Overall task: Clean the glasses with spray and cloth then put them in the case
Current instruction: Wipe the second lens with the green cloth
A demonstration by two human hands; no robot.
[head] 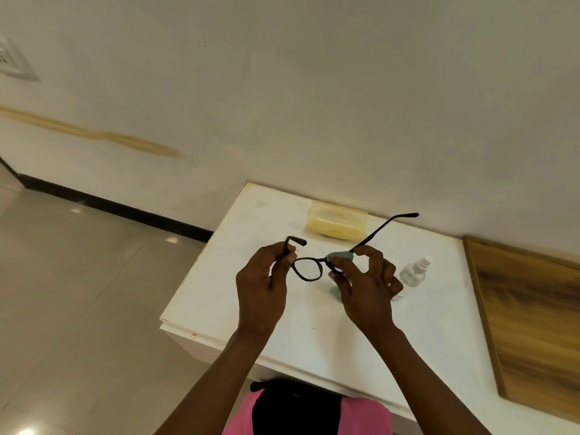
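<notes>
Black round-rimmed glasses hang in the air above the white table, temples unfolded and pointing away from me. My left hand pinches the frame at its left hinge. My right hand pinches a small grey-blue cloth around the right lens, which the cloth and fingers mostly hide. A bit of the cloth hangs below the fingers. The yellowish translucent case lies closed at the back of the table near the wall. A white spray bottle lies on its side to the right of my right hand.
The table stands against a pale wall. A wooden panel adjoins it on the right. Tiled floor drops away past the table's left edge.
</notes>
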